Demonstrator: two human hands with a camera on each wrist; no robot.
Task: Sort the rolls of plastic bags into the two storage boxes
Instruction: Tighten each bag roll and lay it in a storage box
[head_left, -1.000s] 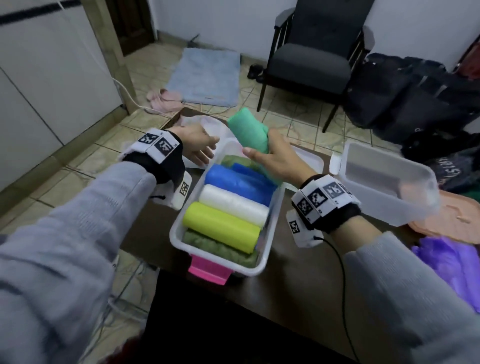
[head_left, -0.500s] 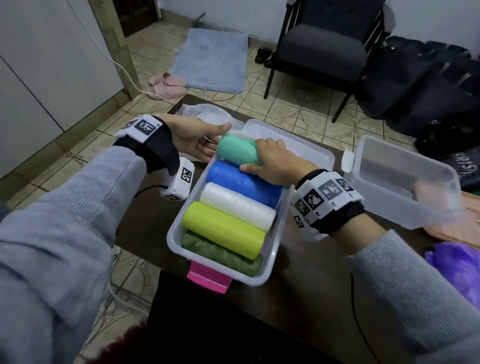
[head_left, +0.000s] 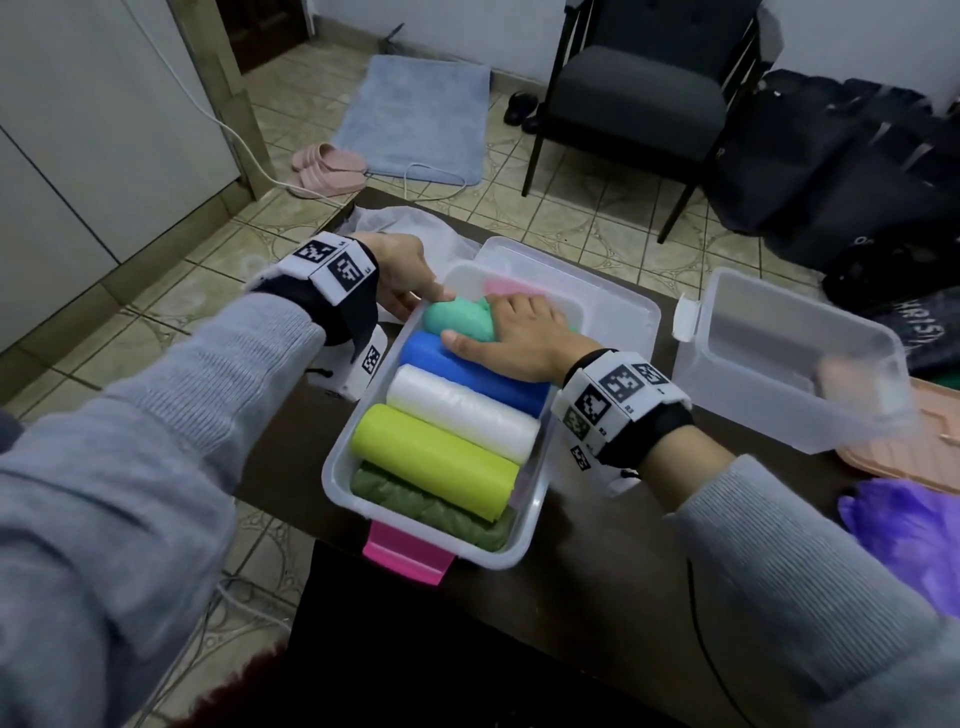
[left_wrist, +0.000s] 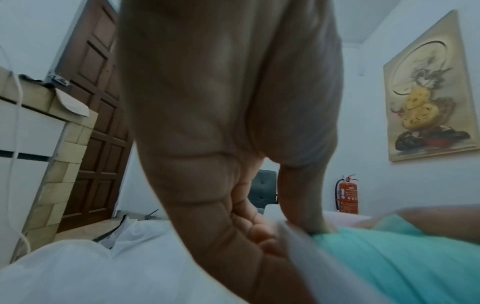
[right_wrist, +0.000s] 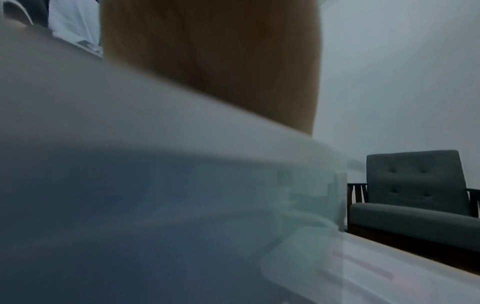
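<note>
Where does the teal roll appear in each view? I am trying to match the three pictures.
Head: the teal roll lies at the far end of the filled storage box, under the right hand.
Left wrist: the roll fills the lower right corner, with the left hand's thumb at its end.
Right wrist: no teal roll can be made out; the picture is blurred.
Shared landmark: the grey armchair.

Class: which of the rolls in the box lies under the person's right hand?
The teal roll at the far end; the right hand presses it, the others lie nearer.
</note>
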